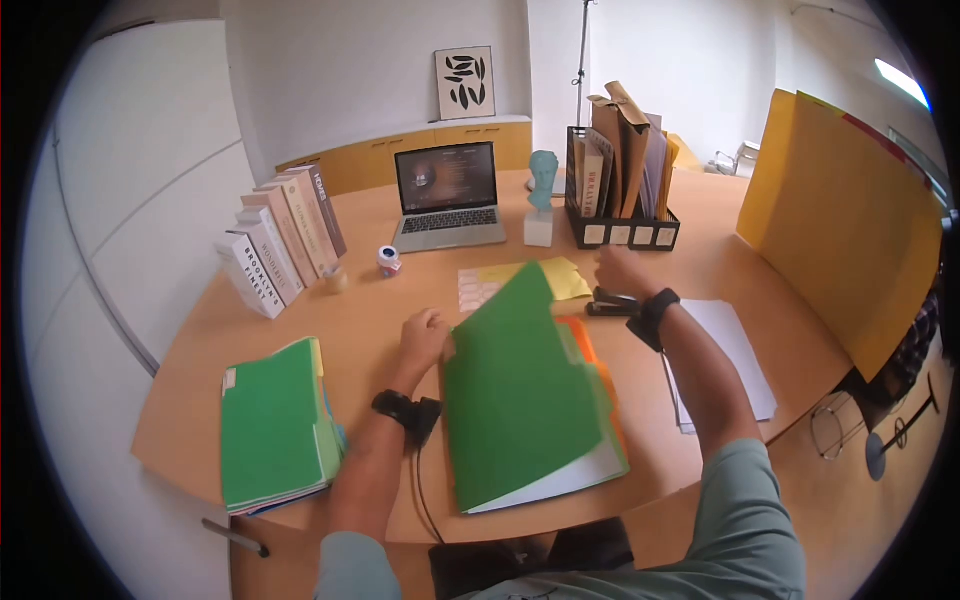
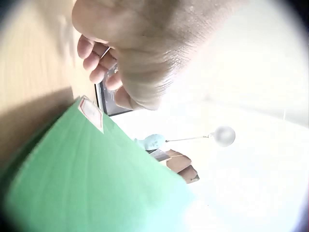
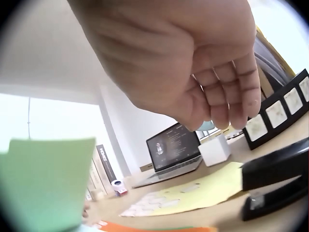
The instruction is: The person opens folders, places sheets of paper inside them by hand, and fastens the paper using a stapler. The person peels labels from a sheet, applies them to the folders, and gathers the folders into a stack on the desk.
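A green folder [image 1: 520, 400] stands partly open in front of the person, its cover tilted up, with white sheets [image 1: 560, 480] inside and an orange divider [image 1: 592, 350] at its right side. My left hand [image 1: 422, 345] is beside the folder's upper left edge, fingers loosely bent and holding nothing; in the left wrist view a small label [image 2: 91, 113] on the folder's corner shows below it. Above the black stapler [image 1: 612, 303] is my right hand [image 1: 622, 272], empty, its fingers loosely curved in the right wrist view. A yellow sheet with pale labels [image 3: 193, 193] lies behind the folder.
Another green folder [image 1: 270, 430] lies at the left. White papers [image 1: 725, 350] are at the right. Behind stand books [image 1: 285, 240], a small jar [image 1: 388, 262], a laptop [image 1: 450, 195], a bust [image 1: 541, 185] and a black file organizer [image 1: 625, 235]. A yellow panel [image 1: 840, 220] rises at the right.
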A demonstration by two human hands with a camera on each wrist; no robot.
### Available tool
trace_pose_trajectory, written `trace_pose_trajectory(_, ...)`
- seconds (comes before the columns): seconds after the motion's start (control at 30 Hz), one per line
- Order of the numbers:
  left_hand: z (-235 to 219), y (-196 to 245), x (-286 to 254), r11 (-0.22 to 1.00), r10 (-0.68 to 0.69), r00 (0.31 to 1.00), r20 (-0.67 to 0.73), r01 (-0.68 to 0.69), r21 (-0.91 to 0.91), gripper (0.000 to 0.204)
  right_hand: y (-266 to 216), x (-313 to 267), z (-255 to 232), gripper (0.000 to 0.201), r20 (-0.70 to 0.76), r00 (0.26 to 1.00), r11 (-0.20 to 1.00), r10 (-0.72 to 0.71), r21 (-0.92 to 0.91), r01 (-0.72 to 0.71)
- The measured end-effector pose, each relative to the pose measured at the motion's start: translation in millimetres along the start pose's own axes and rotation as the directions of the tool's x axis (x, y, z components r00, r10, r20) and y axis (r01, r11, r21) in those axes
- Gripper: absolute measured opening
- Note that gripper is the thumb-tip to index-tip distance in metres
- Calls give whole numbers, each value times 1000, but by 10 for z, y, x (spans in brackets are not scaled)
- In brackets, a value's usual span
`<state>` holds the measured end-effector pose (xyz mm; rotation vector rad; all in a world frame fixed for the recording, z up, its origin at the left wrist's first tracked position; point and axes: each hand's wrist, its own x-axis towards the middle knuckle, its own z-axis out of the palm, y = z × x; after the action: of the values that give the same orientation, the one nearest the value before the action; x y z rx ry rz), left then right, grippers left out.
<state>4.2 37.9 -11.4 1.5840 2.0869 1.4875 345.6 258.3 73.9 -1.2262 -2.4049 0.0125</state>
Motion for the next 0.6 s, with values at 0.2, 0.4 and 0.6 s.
trace_pose_trajectory(0.2, -177, 145, -203, 988, -155, 966, 206, 149, 44, 40, -713, 498, 135, 22, 193, 967, 962, -165, 250, 114)
trace_pose_trajectory(0.4, -300, 329, -307, 992, -119, 946, 301, 124, 3, 43, -1230, 796, 1080, 24, 328, 906, 963, -268, 121, 241)
trace_pose_trajectory(0.6, -249, 175, -302, 995, -89, 964, 252, 95, -13, 35, -1544, 545, 1288, 37, 202, 977, 981, -72, 193, 33)
